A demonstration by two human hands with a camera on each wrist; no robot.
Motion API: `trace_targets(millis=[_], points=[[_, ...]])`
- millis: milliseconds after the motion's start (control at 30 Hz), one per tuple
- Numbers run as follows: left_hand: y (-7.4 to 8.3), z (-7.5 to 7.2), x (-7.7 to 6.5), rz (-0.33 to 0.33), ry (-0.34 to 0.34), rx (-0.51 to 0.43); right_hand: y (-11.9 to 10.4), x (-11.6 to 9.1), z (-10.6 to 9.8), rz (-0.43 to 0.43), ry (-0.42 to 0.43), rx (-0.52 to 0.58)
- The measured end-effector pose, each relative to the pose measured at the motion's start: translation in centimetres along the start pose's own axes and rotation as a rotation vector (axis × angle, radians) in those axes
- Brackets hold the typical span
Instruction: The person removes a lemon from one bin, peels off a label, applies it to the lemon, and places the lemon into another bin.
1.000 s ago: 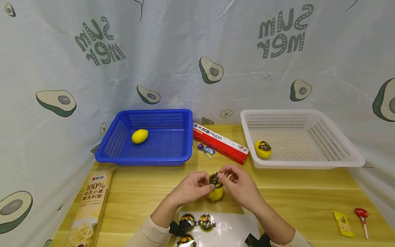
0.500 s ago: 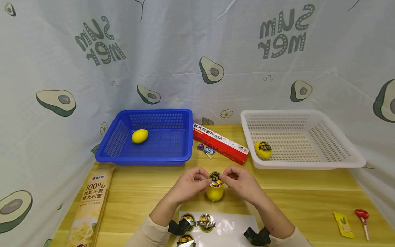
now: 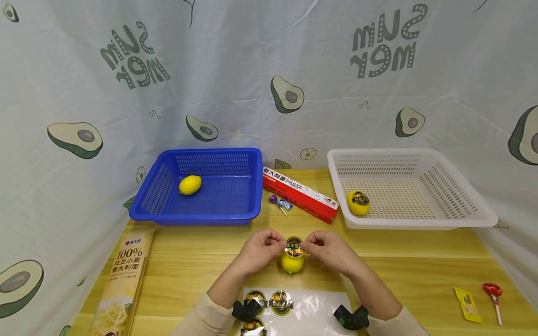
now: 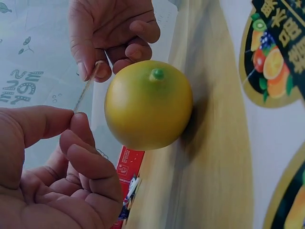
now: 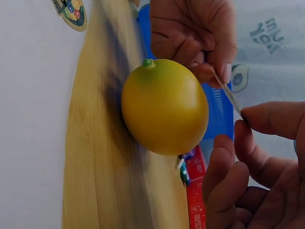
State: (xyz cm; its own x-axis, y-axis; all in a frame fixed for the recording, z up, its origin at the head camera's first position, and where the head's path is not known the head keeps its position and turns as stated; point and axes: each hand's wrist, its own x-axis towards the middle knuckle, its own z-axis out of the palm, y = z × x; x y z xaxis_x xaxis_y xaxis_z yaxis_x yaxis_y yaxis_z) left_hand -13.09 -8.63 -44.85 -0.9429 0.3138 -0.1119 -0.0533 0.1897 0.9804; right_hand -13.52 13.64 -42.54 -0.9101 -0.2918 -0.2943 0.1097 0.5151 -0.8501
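Observation:
My left hand (image 3: 261, 252) and right hand (image 3: 329, 251) pinch opposite edges of a round black fruit sticker (image 3: 294, 246) between thumb and forefinger. Seen edge-on in the left wrist view, the sticker (image 4: 85, 93) is a thin strip stretched between the two hands, just above the lemon. The yellow lemon (image 3: 292, 264) rests on the wooden table, its green-tipped end towards me. In the right wrist view the lemon (image 5: 164, 107) stands apart from the fingers. A white sticker sheet (image 3: 311, 311) with several round fruit stickers lies in front, partly covered by the wrists.
A blue basket (image 3: 195, 217) at the back left holds one lemon; a white basket (image 3: 420, 224) at the right holds a stickered one. Between them lie a red pasta box (image 3: 300, 193) and small candies. A pasta bag (image 3: 123, 280) lies left, a red lollipop (image 3: 492, 290) right.
The hands have drawn slightly apart and the sticker, tilted and overlapping the lemon's middle a second ago, is now level over its far end. More of the lemon shows.

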Motion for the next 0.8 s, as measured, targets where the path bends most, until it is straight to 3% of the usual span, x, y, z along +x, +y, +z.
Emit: trace_targets(millis=[300, 800], points=[[-0.6, 0.0, 0.3, -0.031, 0.010, -0.034, 0.6, 0.4, -0.1, -0.029, -0.048, -0.030], [-1.2, -0.1, 0.5, -0.062, -0.010, -0.090, 0.5, 0.4, 0.4, 0.019, -0.010, -0.075]])
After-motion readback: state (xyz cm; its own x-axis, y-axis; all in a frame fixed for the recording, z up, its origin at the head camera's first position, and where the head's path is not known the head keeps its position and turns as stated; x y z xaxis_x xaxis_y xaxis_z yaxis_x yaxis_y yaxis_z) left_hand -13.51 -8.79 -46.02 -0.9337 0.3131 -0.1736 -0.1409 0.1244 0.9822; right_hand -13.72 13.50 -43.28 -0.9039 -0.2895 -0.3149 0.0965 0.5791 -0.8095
